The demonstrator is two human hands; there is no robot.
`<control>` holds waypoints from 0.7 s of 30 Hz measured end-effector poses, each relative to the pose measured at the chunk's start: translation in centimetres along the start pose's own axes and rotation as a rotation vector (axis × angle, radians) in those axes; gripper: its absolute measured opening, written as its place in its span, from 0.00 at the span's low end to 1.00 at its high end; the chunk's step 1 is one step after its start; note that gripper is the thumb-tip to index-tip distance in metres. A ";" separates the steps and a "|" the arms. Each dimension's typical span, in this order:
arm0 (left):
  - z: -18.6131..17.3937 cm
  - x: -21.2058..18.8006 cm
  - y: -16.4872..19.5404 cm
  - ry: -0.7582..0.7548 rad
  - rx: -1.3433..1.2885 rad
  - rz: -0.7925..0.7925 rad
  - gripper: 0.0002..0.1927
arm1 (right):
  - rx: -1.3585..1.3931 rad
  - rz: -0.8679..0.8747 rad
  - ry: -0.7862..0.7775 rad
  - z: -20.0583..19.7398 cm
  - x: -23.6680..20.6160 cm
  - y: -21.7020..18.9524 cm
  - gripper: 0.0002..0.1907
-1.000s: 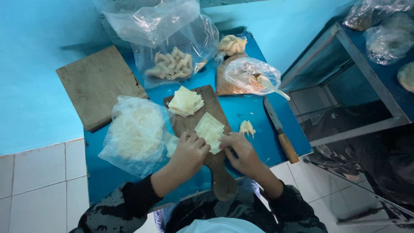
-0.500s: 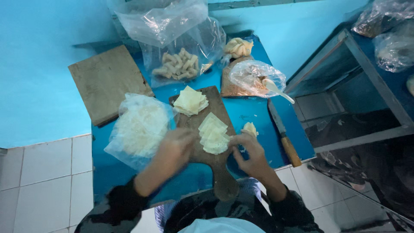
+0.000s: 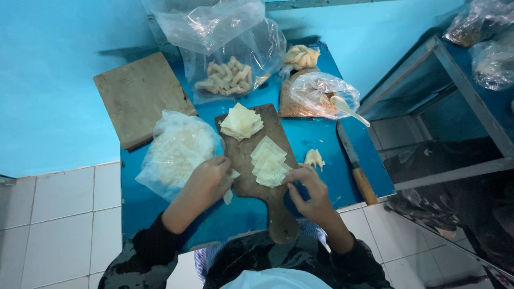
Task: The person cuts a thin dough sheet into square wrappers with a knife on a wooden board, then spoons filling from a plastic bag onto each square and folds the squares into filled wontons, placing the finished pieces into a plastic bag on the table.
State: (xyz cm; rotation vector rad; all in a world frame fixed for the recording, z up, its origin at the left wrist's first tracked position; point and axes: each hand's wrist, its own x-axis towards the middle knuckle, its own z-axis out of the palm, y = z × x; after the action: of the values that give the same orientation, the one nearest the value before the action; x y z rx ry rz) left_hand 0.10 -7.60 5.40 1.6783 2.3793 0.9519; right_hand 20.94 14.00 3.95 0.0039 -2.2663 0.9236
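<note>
The person stood over a blue desk (image 3: 316, 134), and the step in hand looked like laying out thin dough squares. The left hand (image 3: 210, 179) was curled, pinching a pale wrapper (image 3: 229, 196) at the left edge of the board (image 3: 276, 134), just beside a bag of wrappers (image 3: 176, 150). The right hand (image 3: 305, 190) had its fingers bent, fingertips touching the near end of a fanned row (image 3: 269, 160) of squares on the board; whether it gripped one could not be told. A second stack (image 3: 241, 121) sat farther up the board.

By judgement, the next move called for separating a single sheet without tearing it and setting it flat where the board had room.

One folded piece (image 3: 314, 159) lay on the desk right of the board. Beyond it a knife (image 3: 355, 163) lay near the desk's right edge, blade pointing away. A bag with a white spoon (image 3: 348, 108) held filling, and a clear bag (image 3: 229, 75) held finished pieces. A spare board (image 3: 140, 99) leaned at the back left. The fanned row left little bare board, and the knife lay close to the right hand's reach.
</note>
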 end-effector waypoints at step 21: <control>7.4 2.1 3.3 0.059 -0.636 -0.268 0.10 | 0.561 0.626 -0.093 1.0 1.3 2.9 0.30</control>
State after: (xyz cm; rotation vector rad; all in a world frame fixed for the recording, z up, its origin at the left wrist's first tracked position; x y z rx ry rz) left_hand 4.94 -1.88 1.78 1.0805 1.9469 1.5023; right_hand 18.64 15.85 2.39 -0.4411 -2.0351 1.8937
